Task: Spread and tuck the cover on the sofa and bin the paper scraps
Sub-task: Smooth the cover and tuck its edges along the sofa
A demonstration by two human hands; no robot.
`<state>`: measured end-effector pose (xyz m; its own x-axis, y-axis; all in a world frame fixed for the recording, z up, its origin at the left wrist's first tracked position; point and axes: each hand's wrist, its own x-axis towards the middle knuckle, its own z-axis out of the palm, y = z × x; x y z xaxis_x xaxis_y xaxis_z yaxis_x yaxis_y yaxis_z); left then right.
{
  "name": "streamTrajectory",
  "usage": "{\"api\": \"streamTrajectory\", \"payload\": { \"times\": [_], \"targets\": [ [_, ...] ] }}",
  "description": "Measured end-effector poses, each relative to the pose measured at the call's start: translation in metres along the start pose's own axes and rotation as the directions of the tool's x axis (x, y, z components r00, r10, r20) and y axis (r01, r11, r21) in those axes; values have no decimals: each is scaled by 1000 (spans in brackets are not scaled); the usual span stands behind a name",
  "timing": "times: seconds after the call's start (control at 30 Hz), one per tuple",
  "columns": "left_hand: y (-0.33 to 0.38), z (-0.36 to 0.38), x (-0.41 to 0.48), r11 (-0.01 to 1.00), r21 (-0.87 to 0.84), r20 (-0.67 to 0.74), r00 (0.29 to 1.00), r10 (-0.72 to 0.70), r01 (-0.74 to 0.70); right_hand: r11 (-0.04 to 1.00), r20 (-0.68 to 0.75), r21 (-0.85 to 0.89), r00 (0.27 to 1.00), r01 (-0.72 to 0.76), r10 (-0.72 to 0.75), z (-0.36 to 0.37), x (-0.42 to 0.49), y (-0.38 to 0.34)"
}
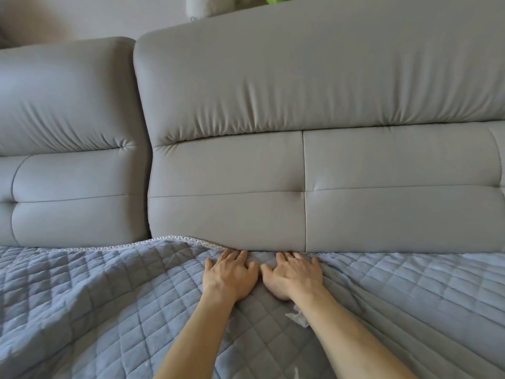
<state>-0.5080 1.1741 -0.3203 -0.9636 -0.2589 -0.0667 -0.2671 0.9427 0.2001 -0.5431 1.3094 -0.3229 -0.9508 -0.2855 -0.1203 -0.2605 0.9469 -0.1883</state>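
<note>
While the sofa (328, 91) is only part dressed, its items read as follows, from the left.

Left back cushion (68, 173): grey, bare.

Cover (95, 296): blue-grey, quilted. It lies over the seat below the left cushion, but is rumpled in broad folds toward the near left. Spreading is judged unfinished here.

Trimmed edge (169, 239) of the cover: exposed along the foot of the left cushion and under the near corner of the right back cushion (355, 173). This stretch is not yet tucked.

Left hand (229, 277): flat on the cover, fingers extended, gripping nothing. The fingertips sit at the crevice where the trim disappears under the right cushion.

Right hand (293, 277): just beside the left, thumbs nearly meeting. It is likewise flat, fingers extended into the same crevice, holding nothing.

Paper scraps (297, 317): one white crumpled piece lies on the cover against the right forearm. What looks like a second, smaller scrap (296, 372) lies near the bottom edge. Neither is picked up and no bin is in view, so binning is judged wholly outstanding.

Cover, right of the hands: the edge is out of sight beneath the right cushion and the quilting runs smoother. The tuck is judged done there, as far as shows.
</note>
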Motion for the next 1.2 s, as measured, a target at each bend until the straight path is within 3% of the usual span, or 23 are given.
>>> {"api": "streamTrajectory", "payload": {
  "times": [0.23,0.33,0.43,0.57,0.73,0.87,1.0,1.13,1.2],
  "targets": [
    [-14,37,-17,1000,3,98,995,25,-25,998,91,50,995,26,-31,24,6,22],
    [-3,12,-39,997,-33,74,995,70,-68,998,135,66,990,17,-26,-16,-11,33],
    [-7,-11,-63,996,-10,51,995,91,-91,994,250,108,968,-1,-26,-51,-31,28],
    [-5,-11,-131,996,42,123,990,71,-77,995,376,93,923,45,-77,-48,-73,32],
    [9,-10,-175,999,39,84,996,21,-24,993,176,22,977,118,-120,-27,-141,27],
    [0,2,-217,996,50,159,984,-75,67,986,156,37,974,162,-166,2,-193,22],
    [17,-20,-214,1000,18,160,987,-9,7,994,147,-26,984,110,-105,-33,-186,21],
    [2,-33,-215,976,-199,200,971,130,-89,995,122,-82,991,64,-54,-42,-195,11],
    [-8,-33,-220,920,-390,282,947,154,-34,987,108,-131,991,88,-74,-35,-206,9]
  ]
}}
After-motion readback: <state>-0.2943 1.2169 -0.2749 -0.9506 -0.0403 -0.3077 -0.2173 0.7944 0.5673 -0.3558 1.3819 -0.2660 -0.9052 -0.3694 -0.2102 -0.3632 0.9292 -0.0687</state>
